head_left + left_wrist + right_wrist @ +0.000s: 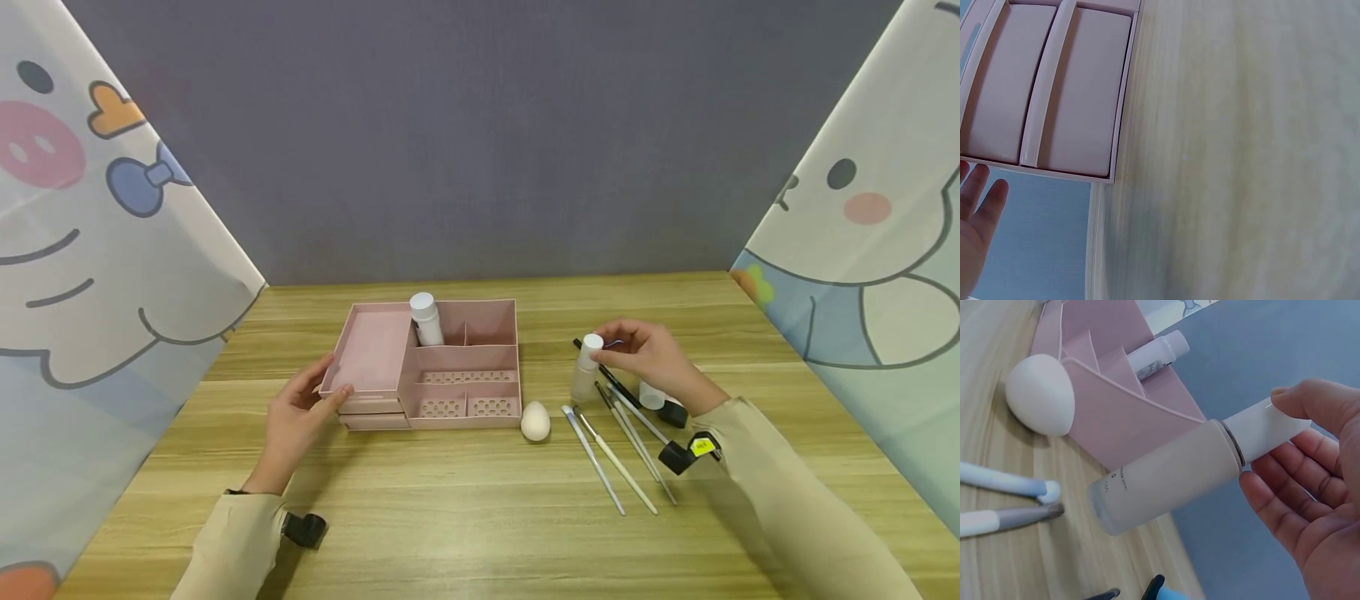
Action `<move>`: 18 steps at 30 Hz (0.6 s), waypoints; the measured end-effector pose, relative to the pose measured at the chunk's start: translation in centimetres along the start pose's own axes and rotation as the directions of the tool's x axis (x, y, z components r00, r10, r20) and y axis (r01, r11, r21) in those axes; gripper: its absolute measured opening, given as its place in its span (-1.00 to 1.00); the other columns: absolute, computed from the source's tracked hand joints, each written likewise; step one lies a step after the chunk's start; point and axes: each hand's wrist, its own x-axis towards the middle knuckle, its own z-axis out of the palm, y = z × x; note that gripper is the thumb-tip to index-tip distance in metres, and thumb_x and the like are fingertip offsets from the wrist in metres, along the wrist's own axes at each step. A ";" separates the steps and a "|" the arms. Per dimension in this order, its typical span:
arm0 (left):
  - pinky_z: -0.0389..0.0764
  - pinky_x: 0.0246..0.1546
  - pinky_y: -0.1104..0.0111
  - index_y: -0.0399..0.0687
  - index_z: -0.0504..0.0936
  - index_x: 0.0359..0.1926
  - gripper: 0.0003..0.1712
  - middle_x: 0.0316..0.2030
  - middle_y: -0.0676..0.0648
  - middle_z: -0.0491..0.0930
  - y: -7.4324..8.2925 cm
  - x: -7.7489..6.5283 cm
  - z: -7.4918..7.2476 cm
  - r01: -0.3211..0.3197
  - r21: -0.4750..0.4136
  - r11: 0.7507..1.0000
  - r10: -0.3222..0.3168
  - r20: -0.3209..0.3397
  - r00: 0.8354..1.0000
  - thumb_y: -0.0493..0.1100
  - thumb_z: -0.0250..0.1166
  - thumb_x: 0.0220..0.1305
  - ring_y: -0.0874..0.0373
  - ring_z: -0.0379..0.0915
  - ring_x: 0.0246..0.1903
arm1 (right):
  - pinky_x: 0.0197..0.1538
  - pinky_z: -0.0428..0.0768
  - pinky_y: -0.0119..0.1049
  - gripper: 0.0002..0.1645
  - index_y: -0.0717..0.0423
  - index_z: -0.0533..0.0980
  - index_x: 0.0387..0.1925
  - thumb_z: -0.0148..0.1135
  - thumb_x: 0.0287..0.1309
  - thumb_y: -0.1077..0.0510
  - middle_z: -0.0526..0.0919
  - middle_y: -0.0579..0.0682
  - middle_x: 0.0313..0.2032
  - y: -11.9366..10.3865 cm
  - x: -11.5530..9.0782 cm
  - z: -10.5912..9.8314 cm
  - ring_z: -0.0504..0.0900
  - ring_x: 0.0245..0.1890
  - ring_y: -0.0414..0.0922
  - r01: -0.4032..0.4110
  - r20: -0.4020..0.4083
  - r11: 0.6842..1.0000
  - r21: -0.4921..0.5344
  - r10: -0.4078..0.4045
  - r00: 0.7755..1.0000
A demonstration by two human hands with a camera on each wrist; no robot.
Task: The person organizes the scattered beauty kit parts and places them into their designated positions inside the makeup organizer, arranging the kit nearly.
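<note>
Head: the right grip [651, 360] pinches a frosted bottle [584, 377] by its white cap [592, 342], right of the pink organizer [371, 350]; the left grip [295, 421], unclenched, touches the organizer's left front corner. A white bottle [428, 325] is in its back compartment, an egg-shaped sponge [536, 422] just beside its right front corner. Left wrist: straight fingers [991, 209] at the organizer's side. Right wrist: thumb [1319, 403] on the cap, organizer beyond.

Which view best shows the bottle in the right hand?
The right wrist view: the bottle appears large, its printed body unobstructed. The head view shows it small, held by the right hand; the left wrist view lacks it.
</note>
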 end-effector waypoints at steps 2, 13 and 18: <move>0.54 -0.05 0.64 -0.48 0.49 0.22 -0.43 0.19 -0.24 0.50 0.0 0.0 0.0 0.000 0.002 1.000 0.000 0.001 1.000 -0.53 0.36 0.16 0.50 0.48 0.02 | -0.18 0.69 -0.38 -0.73 0.41 0.57 -0.09 0.35 0.21 0.33 0.69 0.07 -0.22 -0.3 0.3 0.1 0.68 -0.23 -0.23 -0.004 -0.005 1.000 -0.008 0.004 1.000; 0.53 -0.05 0.65 -0.46 0.49 0.23 -0.43 0.21 -0.27 0.49 0.1 -0.1 -0.1 0.017 0.010 1.000 -0.017 0.006 1.000 -0.51 0.37 0.18 0.51 0.47 0.02 | -0.20 0.67 -0.38 -0.73 0.34 0.59 -0.12 0.41 0.18 0.26 0.69 -0.03 -0.27 -1.4 1.9 0.9 0.67 -0.26 -0.20 -0.025 -0.044 0.999 -0.029 0.024 0.999; 0.52 -0.04 0.65 -0.46 0.49 0.23 -0.43 0.22 -0.27 0.49 0.0 0.0 -0.1 0.011 0.013 1.000 -0.011 0.008 1.000 -0.51 0.37 0.17 0.51 0.47 0.02 | -0.17 0.66 -0.42 -0.74 0.38 0.59 -0.14 0.41 0.16 0.30 0.69 0.04 -0.26 -2.0 2.7 1.5 0.66 -0.26 -0.20 -0.002 -0.062 1.000 -0.023 0.000 0.998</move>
